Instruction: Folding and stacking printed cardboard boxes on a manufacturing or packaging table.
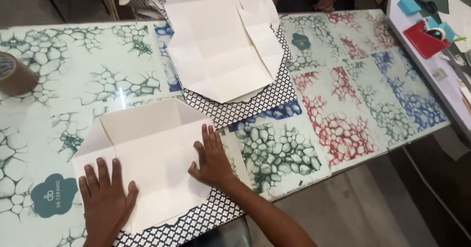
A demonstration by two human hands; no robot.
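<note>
My left hand (105,195) lies flat, fingers spread, on the lower left part of a folded white paper sheet (147,149). My right hand (212,158) presses flat on the sheet's right edge. The sheet's top flaps are folded inward, and its underside shows a black-and-white lattice pattern (196,220) along the bottom edge. Both hands hold nothing; they only press on the paper. A second creased white sheet (221,51) with the same patterned backing lies unfolded further up the table.
The glass-topped table (343,104) shows green, red and blue cell-pattern tile samples. A brown tape roll (14,73) sits at the left edge. A red tape dispenser (426,37) stands on the side counter. Another person's hand (324,2) rests at the far edge.
</note>
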